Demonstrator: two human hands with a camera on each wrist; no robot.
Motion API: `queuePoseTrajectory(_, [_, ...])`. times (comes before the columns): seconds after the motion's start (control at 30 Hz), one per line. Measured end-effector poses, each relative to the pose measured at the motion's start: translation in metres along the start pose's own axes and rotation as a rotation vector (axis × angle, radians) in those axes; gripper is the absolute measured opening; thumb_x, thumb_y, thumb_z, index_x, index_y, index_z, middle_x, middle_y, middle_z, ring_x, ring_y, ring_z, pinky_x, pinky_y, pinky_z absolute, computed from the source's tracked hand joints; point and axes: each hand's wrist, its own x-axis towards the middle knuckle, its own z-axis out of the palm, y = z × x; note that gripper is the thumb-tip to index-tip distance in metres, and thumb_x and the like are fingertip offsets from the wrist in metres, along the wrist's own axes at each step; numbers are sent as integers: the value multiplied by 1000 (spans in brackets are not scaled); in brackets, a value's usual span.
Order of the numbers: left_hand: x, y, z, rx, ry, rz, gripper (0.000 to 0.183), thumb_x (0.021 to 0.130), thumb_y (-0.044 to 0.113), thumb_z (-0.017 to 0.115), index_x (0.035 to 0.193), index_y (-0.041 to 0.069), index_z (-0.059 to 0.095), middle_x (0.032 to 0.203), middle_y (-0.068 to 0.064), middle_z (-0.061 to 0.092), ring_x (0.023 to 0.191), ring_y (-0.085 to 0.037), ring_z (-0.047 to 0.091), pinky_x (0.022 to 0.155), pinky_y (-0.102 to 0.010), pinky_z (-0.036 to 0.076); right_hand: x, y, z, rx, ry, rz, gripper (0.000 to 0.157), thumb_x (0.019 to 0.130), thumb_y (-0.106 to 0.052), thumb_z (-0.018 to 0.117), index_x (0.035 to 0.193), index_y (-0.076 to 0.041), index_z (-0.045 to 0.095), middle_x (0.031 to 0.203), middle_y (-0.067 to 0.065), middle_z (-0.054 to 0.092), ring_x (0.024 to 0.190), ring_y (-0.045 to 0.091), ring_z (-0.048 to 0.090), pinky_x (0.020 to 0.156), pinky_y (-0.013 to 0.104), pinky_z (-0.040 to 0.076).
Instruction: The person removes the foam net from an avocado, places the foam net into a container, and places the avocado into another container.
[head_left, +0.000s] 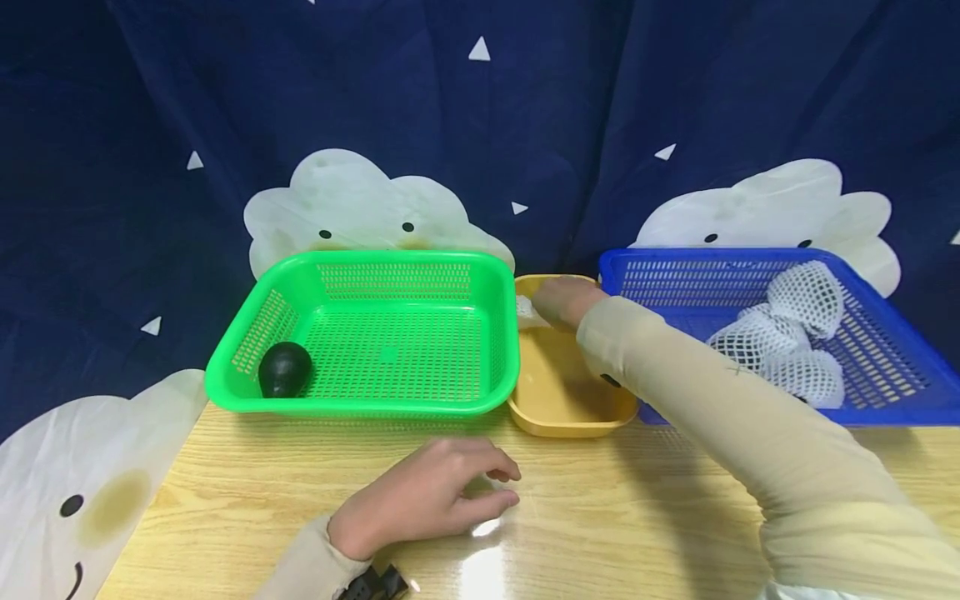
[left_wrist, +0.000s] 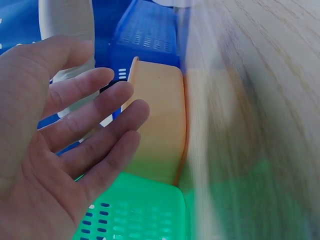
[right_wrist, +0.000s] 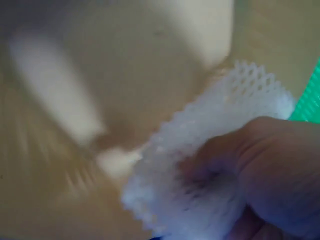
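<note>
My right hand [head_left: 566, 302] reaches into the far end of the yellow bin [head_left: 558, 375]. Between its thumb and fingers it grips a white foam net sleeve [right_wrist: 190, 165], most of which the hand hides in the head view. Whether anything is inside the sleeve I cannot tell. My left hand [head_left: 442, 487] hovers over the wooden table in front of the green basket, fingers loosely bent and holding nothing. In the green basket [head_left: 397, 408], a black rounded object [head_left: 285, 369] lies at the left end.
Right of the yellow bin stands a blue basket [head_left: 885, 417] with several white foam net sleeves [head_left: 806, 300], partly behind my right forearm. The wooden table [head_left: 585, 517] extends toward me. A dark blue curtain [head_left: 525, 108] with cloud prints hangs behind the containers.
</note>
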Motion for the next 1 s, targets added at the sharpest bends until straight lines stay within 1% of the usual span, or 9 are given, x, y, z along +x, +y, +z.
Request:
queuePoseTrajectory(0.13, [0, 0, 1, 2, 1, 2, 25, 103, 35, 63, 110, 15, 76, 104, 6, 77, 90, -3, 71, 83, -11, 53, -3, 0, 1, -80, 109, -63, 25, 95, -5, 50, 89, -9, 74, 100, 17, 75, 84, 34, 70, 73, 47, 60])
queuePoseTrajectory(0.2, [0, 0, 2, 4, 1, 7, 25, 103, 35, 63, 110, 15, 76, 104, 6, 77, 90, -3, 70, 84, -11, 53, 2, 4, 6, -96, 131, -92, 23, 93, -4, 52, 86, -11, 73, 99, 17, 76, 82, 36, 71, 71, 49, 60])
queuePoseTrajectory(0.37, [0, 0, 2, 11, 5, 23, 25, 103, 36, 63, 111, 16, 75, 104, 7, 77, 90, -3, 70, 83, -10, 53, 31, 24, 29, -95, 102, -94, 21, 91, -12, 52, 80, -17, 69, 89, 11, 76, 74, 33, 66, 63, 45, 55])
queuePoseTrajectory(0.47, [0, -1, 2, 16, 6, 29, 24, 104, 35, 63, 111, 16, 75, 104, 7, 77, 91, -3, 71, 84, -11, 54, 33, 25, 33, -94, 82, -90, 20, 93, -14, 50, 86, -16, 68, 94, 12, 76, 78, 33, 68, 71, 47, 57])
queuePoseTrajectory(0.6, [0, 0, 2, 19, 7, 36, 25, 104, 35, 62, 111, 16, 75, 104, 7, 77, 92, -3, 71, 84, -12, 54, 0, 4, 14, -128, -12, -111, 13, 92, -9, 58, 103, -8, 65, 103, 16, 73, 87, 31, 67, 86, 48, 58])
queuePoseTrajectory(0.73, [0, 2, 2, 23, 5, 37, 26, 104, 36, 62, 112, 15, 75, 105, 6, 77, 91, -3, 71, 84, -11, 54, -20, -11, 3, -165, -89, -131, 38, 82, -10, 78, 115, -4, 60, 111, 17, 69, 95, 31, 65, 94, 46, 58])
queuePoseTrajectory(0.87, [0, 4, 1, 14, -5, 24, 27, 103, 37, 62, 113, 15, 75, 106, 5, 77, 91, -4, 72, 84, -12, 55, -26, -21, -5, -184, -119, -120, 50, 77, -20, 90, 116, -4, 63, 117, 16, 69, 105, 32, 67, 99, 45, 58])
queuePoseTrajectory(0.93, [0, 5, 0, 4, -11, 16, 27, 103, 37, 63, 114, 14, 75, 107, 4, 78, 91, -5, 72, 84, -14, 57, -28, -25, -9, -202, -128, -127, 50, 76, -23, 92, 114, -4, 65, 115, 14, 71, 104, 29, 67, 99, 44, 58])
queuePoseTrajectory(1.0, [-1, 6, 0, -5, -15, 9, 28, 103, 37, 63, 114, 14, 75, 108, 3, 78, 92, -6, 72, 84, -15, 58, -30, -26, -14, -210, -125, -145, 44, 76, -22, 92, 108, -5, 67, 108, 12, 72, 96, 26, 66, 95, 43, 59])
